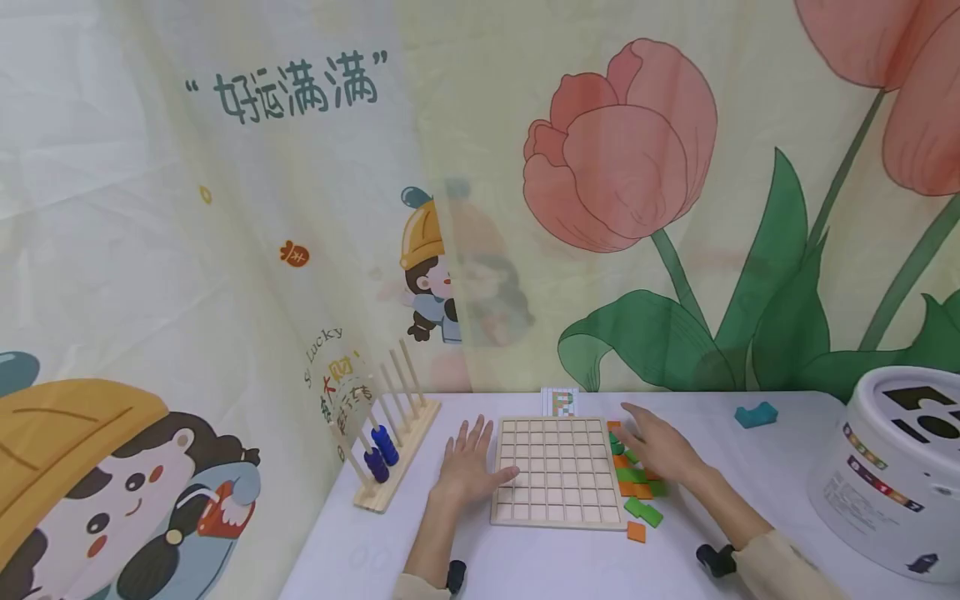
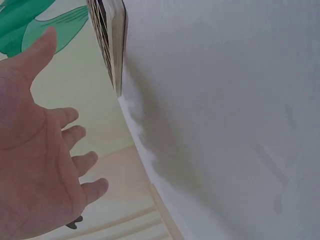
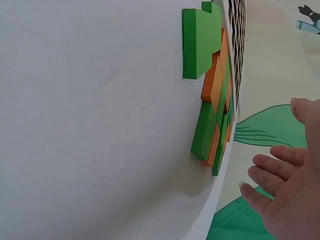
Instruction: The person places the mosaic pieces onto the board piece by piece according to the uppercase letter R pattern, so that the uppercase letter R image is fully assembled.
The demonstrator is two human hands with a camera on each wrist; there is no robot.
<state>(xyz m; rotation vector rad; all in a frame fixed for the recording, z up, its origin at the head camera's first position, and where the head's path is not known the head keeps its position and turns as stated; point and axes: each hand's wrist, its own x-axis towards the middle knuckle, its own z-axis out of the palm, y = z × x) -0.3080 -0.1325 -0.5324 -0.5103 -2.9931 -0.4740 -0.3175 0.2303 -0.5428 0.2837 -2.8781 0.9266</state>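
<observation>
A square wooden grid board lies on the white table, its cells bare. My left hand is spread at the board's left edge, thumb reaching over its side. In the left wrist view the left palm shows with fingers apart and nothing held. Over on the right, my right hand hovers with extended fingers above a heap of green and orange blocks. The right wrist view shows that hand empty, raised above the flat green block and its neighbours.
A wooden peg rack with blue beads stands at the left. Behind the board is a small pattern card. A teal piece lies at the back right, near a large white bucket. One orange block sits near the board's front right corner.
</observation>
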